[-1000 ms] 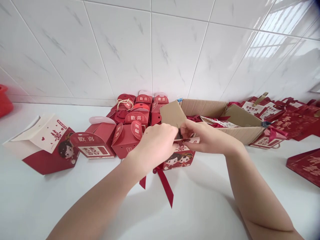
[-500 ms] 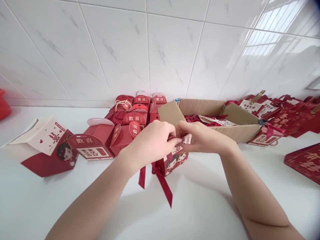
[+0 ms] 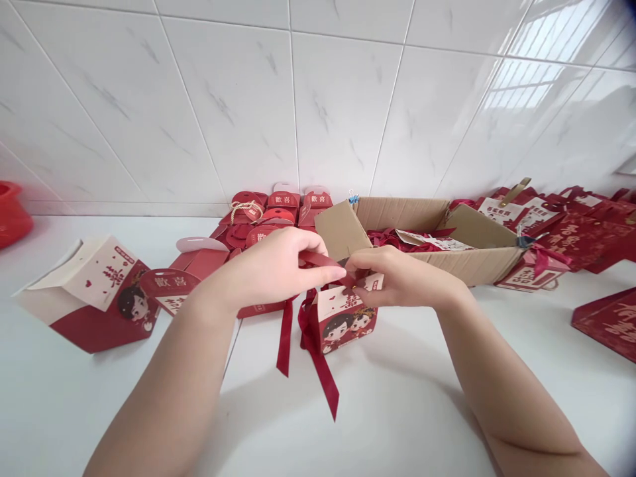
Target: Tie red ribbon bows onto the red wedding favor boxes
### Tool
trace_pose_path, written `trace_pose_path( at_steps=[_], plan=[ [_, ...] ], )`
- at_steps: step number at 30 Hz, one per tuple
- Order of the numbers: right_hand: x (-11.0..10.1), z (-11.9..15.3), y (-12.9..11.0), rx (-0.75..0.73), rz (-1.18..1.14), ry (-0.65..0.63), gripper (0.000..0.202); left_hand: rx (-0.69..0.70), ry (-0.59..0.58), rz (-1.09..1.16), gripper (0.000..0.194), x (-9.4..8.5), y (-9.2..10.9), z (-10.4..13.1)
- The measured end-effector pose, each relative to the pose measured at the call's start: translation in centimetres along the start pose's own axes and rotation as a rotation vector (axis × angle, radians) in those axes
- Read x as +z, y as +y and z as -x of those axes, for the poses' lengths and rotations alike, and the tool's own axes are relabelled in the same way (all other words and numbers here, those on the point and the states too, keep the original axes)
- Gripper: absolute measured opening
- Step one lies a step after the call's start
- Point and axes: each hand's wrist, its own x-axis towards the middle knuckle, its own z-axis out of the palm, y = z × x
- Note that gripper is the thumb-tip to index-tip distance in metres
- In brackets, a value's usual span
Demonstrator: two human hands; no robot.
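A small red-and-white gift box [image 3: 348,324], printed with two cartoon figures, stands upright on the table between my hands. Dark red ribbon [image 3: 322,381] comes off its left side, with two tails hanging down over the table. My left hand [image 3: 273,268] pinches a stretch of ribbon between thumb and fingers, just above the box and left of its top. Closed at the top right of the box, my right hand [image 3: 397,277] grips the ribbon there; its fingertips partly cover the box top. The knot or loop between the hands is mostly hidden.
Several red boxes [image 3: 283,199] cluster against the tiled wall. A larger cream-and-red box [image 3: 97,298] stands at left, near a red plastic object [image 3: 12,215]. An open cardboard carton [image 3: 447,262] holds ribbons and cards. Red gift bags [image 3: 571,232] line the right.
My left hand has moved a little left and up, drawing ribbon out away from my right hand. More of the gift box's front now shows. The right hand stays nearly in place.
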Motion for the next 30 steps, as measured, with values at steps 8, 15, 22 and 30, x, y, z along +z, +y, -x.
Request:
trace_pose_path(
  at_steps=[8,15,22,30],
  plan=[
    [0.0,0.1,0.5,0.020,-0.007,0.015,0.006,0.051,0.109,0.096,0.013,-1.2,-1.0,0.6],
    [-0.2,0.2,0.5,0.023,-0.034,-0.014,0.011,0.038,0.159,0.067,0.011,-1.3,-1.0,0.3],
    [-0.8,0.5,0.8,-0.013,-0.041,0.066,0.005,0.066,0.210,0.136,0.013,-0.6,-1.2,-0.3],
    [-1.9,2.0,-0.4,-0.344,-0.074,0.247,0.013,0.328,0.405,0.259,0.008,0.7,0.3,0.1]
  ],
)
